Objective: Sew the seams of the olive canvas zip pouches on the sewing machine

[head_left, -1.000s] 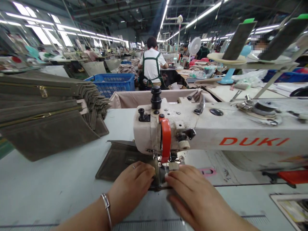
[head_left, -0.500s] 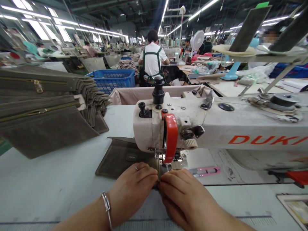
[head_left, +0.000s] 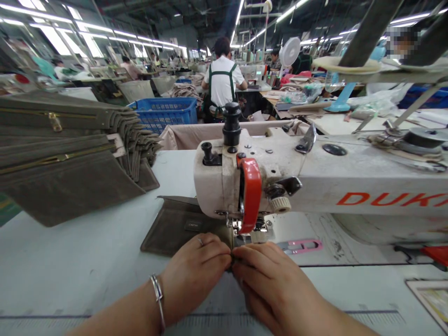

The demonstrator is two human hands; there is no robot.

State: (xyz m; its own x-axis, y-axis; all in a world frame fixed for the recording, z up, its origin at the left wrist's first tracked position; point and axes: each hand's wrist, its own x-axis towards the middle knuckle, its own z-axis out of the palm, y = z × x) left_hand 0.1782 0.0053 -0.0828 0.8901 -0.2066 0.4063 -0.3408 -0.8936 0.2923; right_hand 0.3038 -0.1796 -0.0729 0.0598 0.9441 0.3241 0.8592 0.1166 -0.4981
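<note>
A cream sewing machine (head_left: 315, 182) with an orange guard (head_left: 251, 200) stands on the white table (head_left: 70, 261). An olive-brown fabric piece (head_left: 175, 226) with a small dark label lies under its head. My left hand (head_left: 194, 275), with a ring and a silver bracelet, rests on the piece's near edge just in front of the needle, its fingers curled and pinched. My right hand (head_left: 273, 289) meets it fingertip to fingertip, also pinched on the edge of the fabric.
A tall stack of olive fabric pieces with gold zippers (head_left: 66, 154) sits at the left. Pink thread snips (head_left: 301, 245) lie right of the needle. A blue crate (head_left: 168, 112) and a person in a white shirt and green apron (head_left: 222, 84) are behind the table.
My hands have drawn together in front of the needle and now touch. The view has shifted slightly, uncovering the pink snips.
</note>
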